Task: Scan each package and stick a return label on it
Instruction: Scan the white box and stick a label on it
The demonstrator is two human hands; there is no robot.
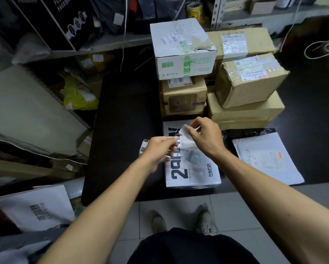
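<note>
Just below the centre of the frame, both hands work a return label [184, 130] above the white package [192, 174] lying on the dark bench [125, 115]. The right hand [205, 138] pinches the label's upper corner between thumb and forefinger; the left hand [160, 151] has its fingers curled, apparently pinching the backing sheet, though blur hides the contact. The label looks thin, light and floppy, likely sticky on one face, so it is best held by its edges. The package looks a stiff, flat box; its long axis runs from the frame's bottom toward the stacked cartons [245, 80] above.
</note>
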